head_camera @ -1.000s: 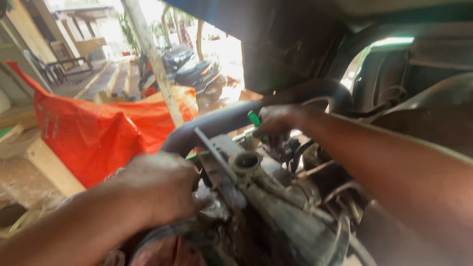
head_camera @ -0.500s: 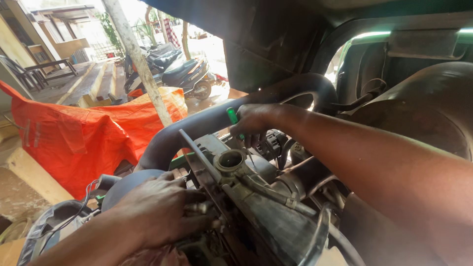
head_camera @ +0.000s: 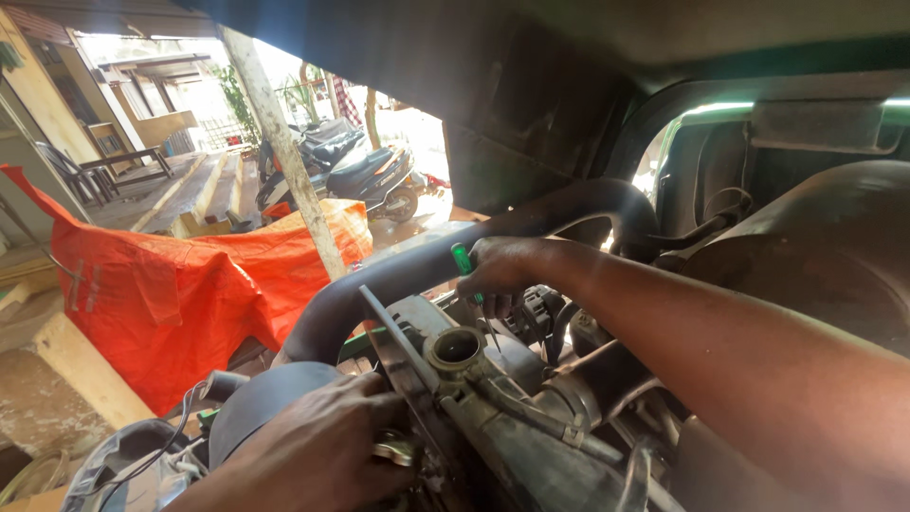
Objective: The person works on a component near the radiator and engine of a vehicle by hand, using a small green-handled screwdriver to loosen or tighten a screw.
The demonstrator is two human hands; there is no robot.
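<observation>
- One engine assembly is sitting in the lower middle of the view, with one round open port facing upward on its top.
- One thick black hose is arching over the engine from lower left to upper right.
- One green-handled screwdriver is standing nearly upright, its shaft pointing down just beside the port.
- One orange tarp is hanging at the left; two parked scooters are standing in the yard beyond it.
- The right hand is closing tightly around the screwdriver handle, fingers curled shut.
- The left hand is resting against the engine's left side, fingers loosely bent and touching a small metal part; whether it is gripping that part cannot be told.
</observation>
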